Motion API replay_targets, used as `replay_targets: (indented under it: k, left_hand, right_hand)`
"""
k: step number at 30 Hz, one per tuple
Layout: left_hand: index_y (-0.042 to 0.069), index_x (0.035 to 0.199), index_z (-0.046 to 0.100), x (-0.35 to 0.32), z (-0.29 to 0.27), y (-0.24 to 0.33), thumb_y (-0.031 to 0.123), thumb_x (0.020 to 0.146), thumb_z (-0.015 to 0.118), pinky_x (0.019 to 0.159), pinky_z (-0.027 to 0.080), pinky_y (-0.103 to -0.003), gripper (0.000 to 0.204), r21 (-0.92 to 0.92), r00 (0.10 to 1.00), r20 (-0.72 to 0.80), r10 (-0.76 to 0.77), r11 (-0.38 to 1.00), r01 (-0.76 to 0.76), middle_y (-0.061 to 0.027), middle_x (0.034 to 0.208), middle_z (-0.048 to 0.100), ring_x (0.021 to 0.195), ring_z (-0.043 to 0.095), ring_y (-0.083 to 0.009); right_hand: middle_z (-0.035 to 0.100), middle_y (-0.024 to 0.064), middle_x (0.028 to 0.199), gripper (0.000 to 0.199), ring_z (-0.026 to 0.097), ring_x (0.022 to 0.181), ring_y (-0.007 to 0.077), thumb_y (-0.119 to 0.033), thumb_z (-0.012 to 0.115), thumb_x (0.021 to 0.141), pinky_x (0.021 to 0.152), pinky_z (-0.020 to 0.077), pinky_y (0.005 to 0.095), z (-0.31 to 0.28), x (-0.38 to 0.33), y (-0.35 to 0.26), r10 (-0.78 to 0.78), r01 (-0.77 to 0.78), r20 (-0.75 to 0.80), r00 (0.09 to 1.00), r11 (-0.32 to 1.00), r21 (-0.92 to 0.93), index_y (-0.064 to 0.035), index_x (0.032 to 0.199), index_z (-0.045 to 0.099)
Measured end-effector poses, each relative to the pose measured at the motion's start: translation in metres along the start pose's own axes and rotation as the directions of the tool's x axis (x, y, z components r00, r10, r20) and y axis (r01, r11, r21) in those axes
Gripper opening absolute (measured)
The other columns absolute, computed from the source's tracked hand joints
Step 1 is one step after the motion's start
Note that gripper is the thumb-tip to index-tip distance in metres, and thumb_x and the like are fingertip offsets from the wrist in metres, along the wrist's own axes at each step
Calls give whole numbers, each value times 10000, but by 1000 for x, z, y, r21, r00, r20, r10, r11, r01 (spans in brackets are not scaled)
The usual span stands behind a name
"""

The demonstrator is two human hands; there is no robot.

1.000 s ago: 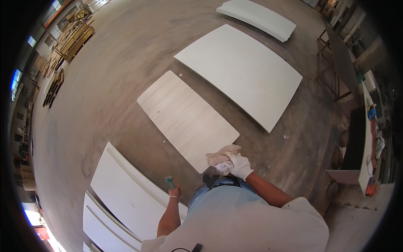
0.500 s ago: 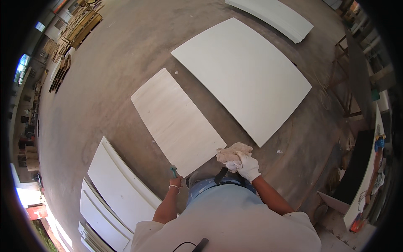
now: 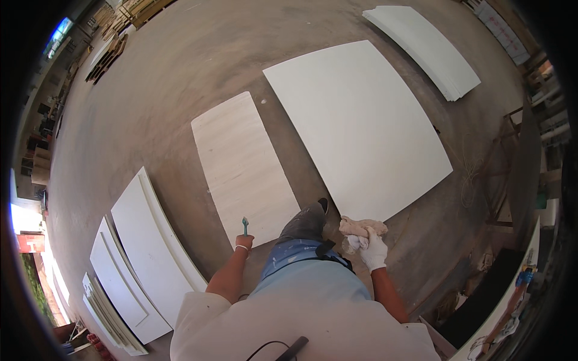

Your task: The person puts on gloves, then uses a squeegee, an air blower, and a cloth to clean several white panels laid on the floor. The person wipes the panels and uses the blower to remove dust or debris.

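I am gripping 2 things: a slim green tool in my bare left hand, near a pale, streaked, rectangular board, and a crumpled, soft-looking beige cloth in my white-gloved right hand, near the closest corner of a smooth white panel.

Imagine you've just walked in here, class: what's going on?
A person stands in a workshop among flat boards. Their bare left hand grips a small green tool, though its exact kind is hard to tell. Their white-gloved right hand holds a bunched beige cloth. Ahead is a pale wood-grain board, with a larger white board to its right. More white panels lie to the person's left. Neither the tool nor the cloth is clearly touching a board.
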State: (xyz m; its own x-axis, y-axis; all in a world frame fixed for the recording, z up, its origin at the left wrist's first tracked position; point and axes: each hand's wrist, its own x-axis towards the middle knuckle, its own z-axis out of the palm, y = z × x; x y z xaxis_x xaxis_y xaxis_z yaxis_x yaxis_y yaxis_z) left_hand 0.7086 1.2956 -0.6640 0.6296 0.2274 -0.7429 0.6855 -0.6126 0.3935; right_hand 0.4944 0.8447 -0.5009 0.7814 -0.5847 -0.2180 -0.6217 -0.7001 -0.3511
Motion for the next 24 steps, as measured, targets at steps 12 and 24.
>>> replay_targets:
  k: [12, 24]
  left_hand:
    - [-58, 856, 708, 100, 30, 135, 212, 860, 708, 514, 599, -450, 270, -133, 995, -18, -100, 986, 97, -216, 795, 722, 599, 712, -338]
    - [41, 936, 793, 197, -71, 329, 306, 871, 733, 776, 563, -457, 279, -375, 975, -220, -20, 925, -66, -245, 871, 742, 862, 733, -377]
  right_hand:
    - [723, 189, 1036, 585, 704, 944, 407, -298, 724, 829, 802, 551, 514, 6, 175, -58, -62, 62, 131, 989, 998, 3, -234, 1381, 541]
    - [666, 239, 1228, 640, 658, 1144, 415, -52, 647, 830, 972, 523, 466, -39, 445, -242, -401, 381, 80, 913, 906, 185, -118, 1450, 502]
